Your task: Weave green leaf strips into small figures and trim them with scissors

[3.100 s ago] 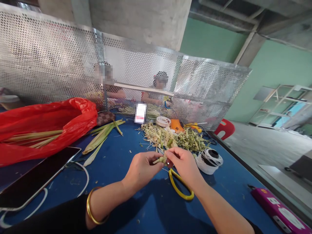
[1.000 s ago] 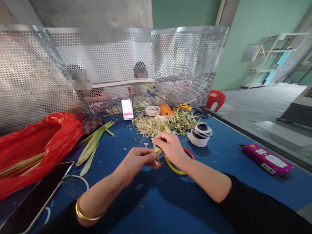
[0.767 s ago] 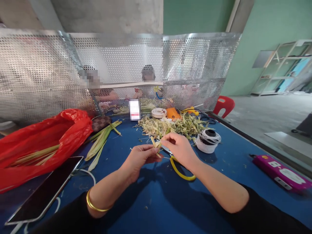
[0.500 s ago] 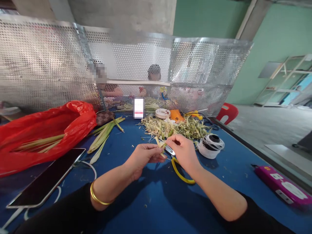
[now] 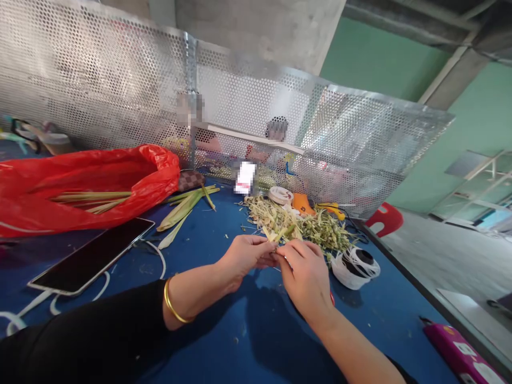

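My left hand (image 5: 245, 260) pinches a small bundle of pale green plant strips (image 5: 273, 235) over the blue table. Against it, the fingers of my right hand (image 5: 303, 269) are closed on the same strips, near their lower end. The strips point up and away from my fingertips. Just behind my hands lies a heap of dried plant pieces (image 5: 324, 228). A spool of white string (image 5: 355, 268) stands right of my right hand. Red-handled scissors seem to lie under my right hand, mostly hidden.
A red plastic bag (image 5: 154, 184) with long stalks lies left, beside loose husks (image 5: 184, 212) and a cabled tablet (image 5: 96, 256). Behind are a tape roll (image 5: 280, 195), an orange object (image 5: 303, 204) and a perforated metal screen (image 5: 256, 90) with people beyond. A purple case (image 5: 460, 349) sits right.
The view has tilted and shifted. My right hand has turned over, knuckles up, and moved down the strips to meet my left fingertips. The yellow ring handle is now hidden.
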Motion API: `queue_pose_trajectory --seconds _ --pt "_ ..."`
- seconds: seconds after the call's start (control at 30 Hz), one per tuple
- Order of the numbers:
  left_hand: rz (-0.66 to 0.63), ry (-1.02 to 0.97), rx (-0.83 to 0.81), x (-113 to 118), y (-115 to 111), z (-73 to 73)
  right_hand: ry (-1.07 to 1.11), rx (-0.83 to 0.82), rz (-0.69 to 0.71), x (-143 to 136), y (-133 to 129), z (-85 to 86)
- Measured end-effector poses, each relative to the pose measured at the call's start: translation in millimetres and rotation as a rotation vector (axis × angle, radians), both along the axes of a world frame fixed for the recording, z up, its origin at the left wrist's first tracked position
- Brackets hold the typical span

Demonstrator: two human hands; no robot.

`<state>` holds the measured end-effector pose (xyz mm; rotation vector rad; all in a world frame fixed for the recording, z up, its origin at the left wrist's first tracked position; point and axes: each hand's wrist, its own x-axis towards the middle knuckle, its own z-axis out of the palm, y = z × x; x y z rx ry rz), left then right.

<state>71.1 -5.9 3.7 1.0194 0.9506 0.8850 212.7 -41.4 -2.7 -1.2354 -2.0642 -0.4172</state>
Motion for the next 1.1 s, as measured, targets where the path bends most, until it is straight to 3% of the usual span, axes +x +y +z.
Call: queue_pose_trajectory --seconds 0.4,0.53,0.7,0.9,1.1 --pt "0.024 0.005 0.057 0.0 2.0 5.9 0.018 0.025 -0.010 3.2 -1.0 7.7" --pt "0.045 -0.060 0.007 -2.9 3.6 9.5 0.002 0.183 -0.020 1.3 -3.6 6.2" --pt "0.045 -0.164 -0.073 0.7 -2.7 8.2 -0.260 0.288 0.046 -5.4 -9.2 1.7" --pt "0.029 -0.152 -0.113 3.2 -7.1 5.3 -0.411 0.457 0.092 -5.3 -8.6 0.2" --pt "0.013 -0.153 -0.094 3.4 -8.6 6.5 -0.389 0.493 0.101 -5.3 -6.9 0.1"
